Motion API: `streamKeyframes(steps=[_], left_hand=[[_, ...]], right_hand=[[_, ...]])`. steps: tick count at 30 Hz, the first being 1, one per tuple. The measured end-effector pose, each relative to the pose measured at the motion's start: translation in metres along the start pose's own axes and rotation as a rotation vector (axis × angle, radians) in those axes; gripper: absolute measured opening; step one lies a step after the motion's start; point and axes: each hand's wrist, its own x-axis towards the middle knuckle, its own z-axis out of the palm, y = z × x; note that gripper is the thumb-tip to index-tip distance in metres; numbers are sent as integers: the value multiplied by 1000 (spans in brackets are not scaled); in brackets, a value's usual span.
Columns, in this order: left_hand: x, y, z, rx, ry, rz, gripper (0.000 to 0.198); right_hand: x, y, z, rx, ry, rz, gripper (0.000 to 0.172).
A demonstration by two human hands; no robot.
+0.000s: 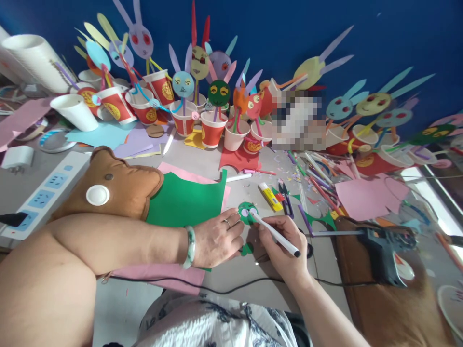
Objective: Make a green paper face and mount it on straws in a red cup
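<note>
A small round green paper face (pixel 248 206) with pale purple eyes and dark drawn lines lies on the table between my hands. My left hand (pixel 219 239) rests flat with its fingers stretched out, the fingertips at the left edge of the face. A ring and a green bangle are on that arm. In my right hand (pixel 285 248) is a white marker (pixel 277 233) with a black end, its tip at the right eye of the face. Small green paper cutouts (pixel 247 248) lie just below, partly beside my left fingers. A large green sheet (pixel 186 200) spreads left of the face.
Paper cups (pixel 214 129) with rabbit-eared paper figures line the back. A glue stick (pixel 270 196) and scissors (pixel 286 200) lie beyond my right hand. A black glue gun (pixel 383 248) sits right, its cable crossing in front. A brown cushion (pixel 119 185) and power strip (pixel 41 197) are left.
</note>
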Motion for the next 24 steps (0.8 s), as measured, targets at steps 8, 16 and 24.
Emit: streamKeyframes(steps=[8, 16, 24], left_hand=[[0, 0, 0, 17, 14, 4, 27], [0, 0, 1, 29, 27, 4, 27], [-1, 0, 2, 34, 29, 15, 29]], right_hand=[[0, 0, 1, 11, -5, 2, 12], [1, -2, 0, 1, 2, -9, 8], [0, -5, 0, -18, 13, 7, 11]])
